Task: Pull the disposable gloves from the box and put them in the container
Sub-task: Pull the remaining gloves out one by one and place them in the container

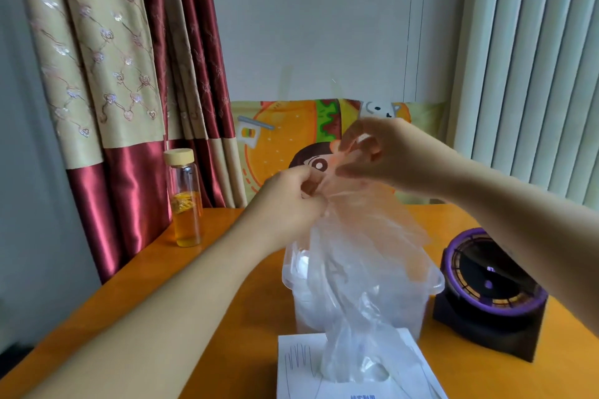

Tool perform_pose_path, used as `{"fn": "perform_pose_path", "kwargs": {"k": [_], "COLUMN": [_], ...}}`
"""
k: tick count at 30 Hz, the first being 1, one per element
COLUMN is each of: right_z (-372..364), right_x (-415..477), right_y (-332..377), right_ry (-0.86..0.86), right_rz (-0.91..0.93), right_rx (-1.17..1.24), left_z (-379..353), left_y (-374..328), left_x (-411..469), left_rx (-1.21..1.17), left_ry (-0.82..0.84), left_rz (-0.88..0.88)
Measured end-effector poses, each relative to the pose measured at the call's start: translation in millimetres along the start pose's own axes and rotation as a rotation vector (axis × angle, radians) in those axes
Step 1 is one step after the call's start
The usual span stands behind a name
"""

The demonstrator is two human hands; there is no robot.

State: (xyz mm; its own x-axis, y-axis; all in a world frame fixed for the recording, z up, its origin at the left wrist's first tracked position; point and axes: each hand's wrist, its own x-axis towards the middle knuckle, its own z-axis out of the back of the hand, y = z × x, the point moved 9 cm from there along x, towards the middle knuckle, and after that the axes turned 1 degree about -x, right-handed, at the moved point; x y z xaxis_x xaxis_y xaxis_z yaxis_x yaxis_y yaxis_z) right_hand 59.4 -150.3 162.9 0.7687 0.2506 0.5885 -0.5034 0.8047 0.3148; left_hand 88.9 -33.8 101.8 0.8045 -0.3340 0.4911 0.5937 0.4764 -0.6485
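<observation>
Hanging nearly upright, a bunch of clear disposable gloves [363, 253] was recorded with its top pinched in the curled fingers of the left hand [291, 201] and, slightly higher and to the right, of the right hand [382, 159]. Its lower end was seen tucked in the slot of the white box [301, 363] at the near edge. The translucent container [303, 308] was noted just beyond the box, directly below the hands. The left hand, being lower, was judged nearer its rim.

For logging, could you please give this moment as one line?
left hand, right hand: pinch disposable gloves; tail: in glove box; container: behind it
</observation>
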Motion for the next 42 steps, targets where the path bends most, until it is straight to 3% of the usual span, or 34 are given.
{"fn": "perform_pose_path", "kwargs": {"k": [5, 12, 16, 23, 38, 42], "right_z": [6.4, -45.1, -55.3, -69.4, -97.1, -106.4], "right_x": [-10.7, 1.6, 17.3, 26.8, 41.7, 29.4], "right_y": [-15.6, -14.6, -22.5, -28.5, -73.9, -108.8], "right_ry": [-0.127, 0.233, 0.254, 0.360, 0.334, 0.230], "right_rz": [0.010, 0.108, 0.058, 0.005, -0.143, -0.261], "right_rx": [0.063, -0.050, 0.017, 0.092, 0.227, 0.244], "left_z": [8.6, -0.4, -1.7, 21.0, 52.0, 86.0], "left_y": [26.5, 54.8, 66.5, 125.4, 189.5, 196.6], "left_x": [25.6, 43.3, 40.8, 21.0, 12.5, 24.4], "left_rx": [-0.066, -0.246, -0.317, -0.295, -0.356, 0.001], "left_ry": [0.042, 0.224, 0.386, 0.435, 0.172, -0.172], "left_rz": [0.112, 0.244, 0.225, 0.419, 0.550, 0.461]}}
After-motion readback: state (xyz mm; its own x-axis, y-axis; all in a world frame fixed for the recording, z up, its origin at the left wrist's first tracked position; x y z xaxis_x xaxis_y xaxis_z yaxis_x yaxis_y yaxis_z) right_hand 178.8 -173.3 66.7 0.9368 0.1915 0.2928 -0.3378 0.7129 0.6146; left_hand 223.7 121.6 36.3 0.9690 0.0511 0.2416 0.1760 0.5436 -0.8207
